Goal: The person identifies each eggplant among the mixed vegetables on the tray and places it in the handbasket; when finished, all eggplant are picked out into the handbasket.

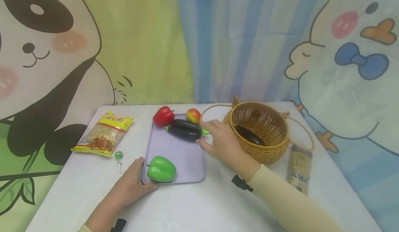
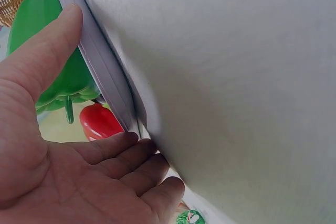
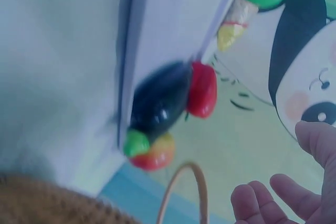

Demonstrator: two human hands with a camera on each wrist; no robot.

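Note:
My left hand [image 1: 129,183] lies at the near left corner of a lilac tray [image 1: 187,166]. Its fingers touch the side and its thumb rests along the front rim, beside a green bell pepper [image 1: 161,169]. Two dark eggplants [image 1: 184,132] lie side by side toward the tray's far end. My right hand [image 1: 224,142] hovers by their right ends, thumb and fingers spread and nothing between them in the right wrist view. A red bell pepper [image 1: 163,116] sits at the far left corner, and a red-yellow fruit [image 1: 193,115] at the far right.
Right of the tray stands a wicker basket [image 1: 265,154] with looped handles and a dark eggplant [image 1: 249,135] inside. A clear packet [image 1: 299,169] lies beside it. On the left are a yellow food bag [image 1: 104,135] and a green lollipop [image 1: 118,155]. Printed curtains hang behind the table.

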